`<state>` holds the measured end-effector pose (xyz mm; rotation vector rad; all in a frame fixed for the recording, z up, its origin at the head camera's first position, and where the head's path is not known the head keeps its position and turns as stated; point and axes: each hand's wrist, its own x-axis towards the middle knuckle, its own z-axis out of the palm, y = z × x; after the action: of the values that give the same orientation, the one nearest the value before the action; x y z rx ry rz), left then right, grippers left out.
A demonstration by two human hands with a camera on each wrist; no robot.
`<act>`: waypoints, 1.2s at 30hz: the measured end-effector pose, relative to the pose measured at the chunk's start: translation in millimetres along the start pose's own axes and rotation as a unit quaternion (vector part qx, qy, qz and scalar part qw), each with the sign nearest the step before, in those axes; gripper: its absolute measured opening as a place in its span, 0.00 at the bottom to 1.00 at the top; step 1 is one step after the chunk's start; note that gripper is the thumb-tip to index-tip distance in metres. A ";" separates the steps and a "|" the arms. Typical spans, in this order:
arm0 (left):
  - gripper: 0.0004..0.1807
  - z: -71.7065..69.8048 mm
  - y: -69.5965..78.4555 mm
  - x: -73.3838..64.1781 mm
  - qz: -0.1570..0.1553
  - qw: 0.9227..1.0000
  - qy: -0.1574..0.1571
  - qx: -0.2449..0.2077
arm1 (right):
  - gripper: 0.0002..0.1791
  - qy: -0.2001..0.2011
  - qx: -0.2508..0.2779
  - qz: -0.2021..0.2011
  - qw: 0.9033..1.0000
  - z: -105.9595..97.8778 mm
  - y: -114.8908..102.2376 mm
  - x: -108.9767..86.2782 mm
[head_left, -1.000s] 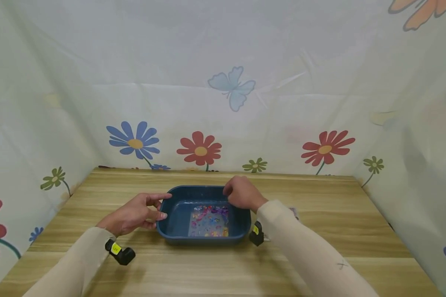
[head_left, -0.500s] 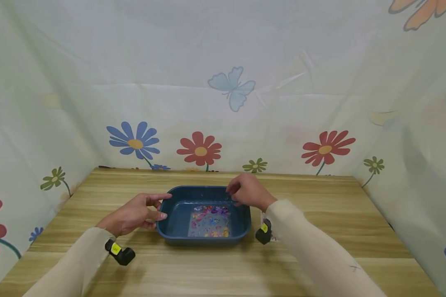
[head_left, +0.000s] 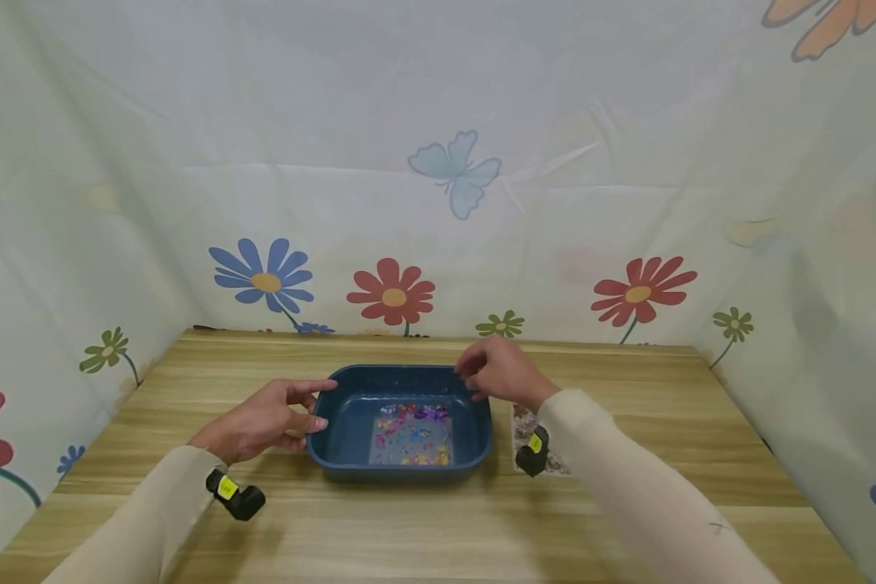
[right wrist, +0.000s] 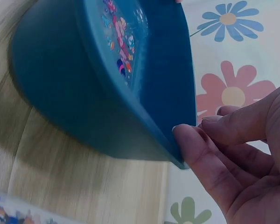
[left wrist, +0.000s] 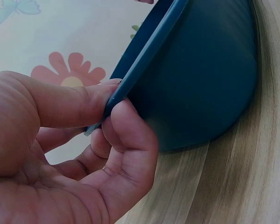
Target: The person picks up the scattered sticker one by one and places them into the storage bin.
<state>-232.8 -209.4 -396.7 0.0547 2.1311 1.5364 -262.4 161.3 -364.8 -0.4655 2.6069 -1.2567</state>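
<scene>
A dark blue basin point(head_left: 401, 472) with rounded corners stands on the table. On its floor lies a clear sheet with small colourful figures point(head_left: 412, 438), possibly stickers; the right wrist view shows part of it. My left hand point(head_left: 266, 418) pinches the basin's left rim, thumb inside and curled fingers point(left wrist: 133, 140) against the outside. At the back right corner is my right hand point(head_left: 507, 373), its fingers loosely bent. In the right wrist view those fingers point(right wrist: 210, 172) overlap the rim's corner, and nothing shows between thumb and forefinger; contact there is hard to judge.
Right of the basin, partly under my right forearm, lies another patterned sheet point(head_left: 523, 426). Both wrists carry small black cameras. The wooden table point(head_left: 380, 535) ends at a white curtain point(head_left: 321, 211) printed with flowers and a butterfly, which also hangs at both sides.
My right hand has moved rightward from inside the basin to its back right corner, uncovering more of the sheet beside the basin. Left hand and basin stay put.
</scene>
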 end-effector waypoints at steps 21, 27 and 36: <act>0.43 -0.3 0.5 1.3 -0.006 1.000 0.002 -0.004 | 0.13 0.010 -0.014 -0.002 1.000 -34.1 20.9 -15.7; 0.43 0.0 0.6 1.6 -0.003 1.000 0.001 -0.003 | 0.12 0.012 -0.048 -0.010 0.999 -43.1 31.9 -20.6; 0.43 -0.3 0.3 1.6 -0.001 1.000 -0.002 -0.002 | 0.12 0.003 -0.108 -0.015 0.994 -52.7 45.8 -26.9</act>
<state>-234.5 -209.1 -397.0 0.0537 2.1244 1.5397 -263.0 236.1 -367.1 -0.5403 2.7636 -0.9885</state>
